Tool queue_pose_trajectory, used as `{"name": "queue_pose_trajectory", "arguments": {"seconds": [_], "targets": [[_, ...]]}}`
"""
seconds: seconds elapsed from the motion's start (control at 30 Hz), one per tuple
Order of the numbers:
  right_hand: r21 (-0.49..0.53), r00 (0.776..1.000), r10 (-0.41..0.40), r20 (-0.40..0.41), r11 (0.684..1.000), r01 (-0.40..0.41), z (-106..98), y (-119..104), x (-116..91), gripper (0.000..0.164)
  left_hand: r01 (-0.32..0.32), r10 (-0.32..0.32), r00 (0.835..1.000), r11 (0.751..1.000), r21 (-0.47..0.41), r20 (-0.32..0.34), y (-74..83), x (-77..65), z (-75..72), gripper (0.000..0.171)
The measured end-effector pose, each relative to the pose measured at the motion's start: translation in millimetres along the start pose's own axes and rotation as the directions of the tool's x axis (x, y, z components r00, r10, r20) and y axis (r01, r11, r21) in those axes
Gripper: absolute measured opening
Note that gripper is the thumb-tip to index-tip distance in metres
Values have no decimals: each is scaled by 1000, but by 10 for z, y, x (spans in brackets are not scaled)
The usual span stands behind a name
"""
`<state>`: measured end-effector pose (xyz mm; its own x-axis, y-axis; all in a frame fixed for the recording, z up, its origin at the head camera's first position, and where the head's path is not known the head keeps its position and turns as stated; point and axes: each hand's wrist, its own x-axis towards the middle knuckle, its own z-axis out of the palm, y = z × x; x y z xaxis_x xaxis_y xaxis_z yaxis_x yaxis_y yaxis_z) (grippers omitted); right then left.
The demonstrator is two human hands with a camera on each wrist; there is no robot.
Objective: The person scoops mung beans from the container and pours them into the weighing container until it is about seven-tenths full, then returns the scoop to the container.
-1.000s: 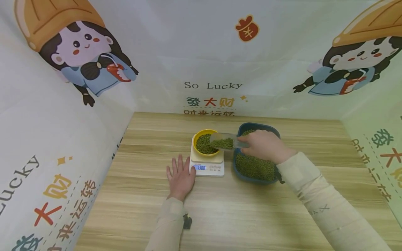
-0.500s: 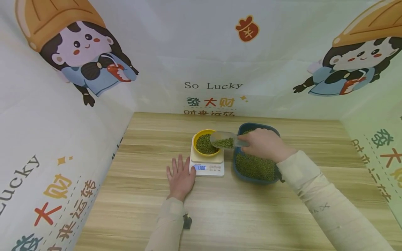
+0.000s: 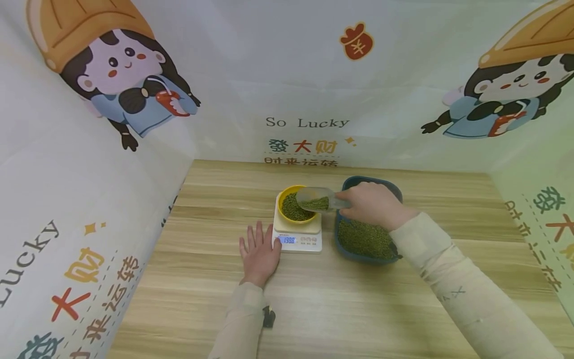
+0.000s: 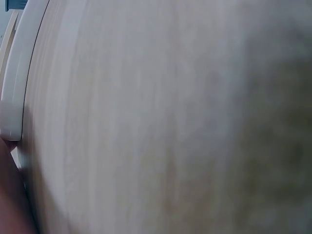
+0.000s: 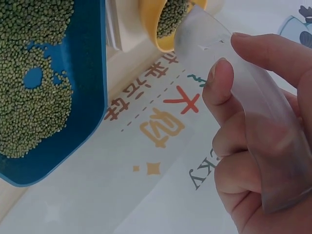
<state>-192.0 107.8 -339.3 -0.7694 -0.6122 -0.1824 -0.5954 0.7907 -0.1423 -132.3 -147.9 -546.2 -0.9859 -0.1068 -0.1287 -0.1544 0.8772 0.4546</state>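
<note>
The scoop [image 3: 316,198] is clear and colourless, its load of beans [image 3: 317,203] dull green. The bowl [image 3: 284,196] is yellow, the scale [image 3: 298,240] white with a blue-lit display [image 3: 289,240]. The tray [image 3: 344,187] is dark blue and holds the same green beans. The tabletop [image 3: 323,299] shows pale wood grain. The backdrop [image 3: 278,65] is whitish, printed with cartoon figures and red, orange and green characters. Both sleeves [image 3: 462,289] are cream.
</note>
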Motion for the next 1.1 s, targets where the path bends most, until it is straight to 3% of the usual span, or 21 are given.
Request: {"name": "queue_pose_trajectory", "arguments": {"seconds": [0.23, 0.6, 1.1], "targets": [[-17, 999, -18, -38, 1000, 18, 31, -28, 35, 41, -11, 11, 1000, 1000, -3, -12, -4, -4, 6, 56], [-2, 998, 22, -57, 1000, -22, 65, -63, 116, 39, -3, 3, 1000, 1000, -14, -5, 8, -4, -1, 55], [-6, 989, 58, -137, 998, -60, 121, -133, 192, 22, 2, -2, 1000, 1000, -1, -11, 17, -8, -6, 56]]}}
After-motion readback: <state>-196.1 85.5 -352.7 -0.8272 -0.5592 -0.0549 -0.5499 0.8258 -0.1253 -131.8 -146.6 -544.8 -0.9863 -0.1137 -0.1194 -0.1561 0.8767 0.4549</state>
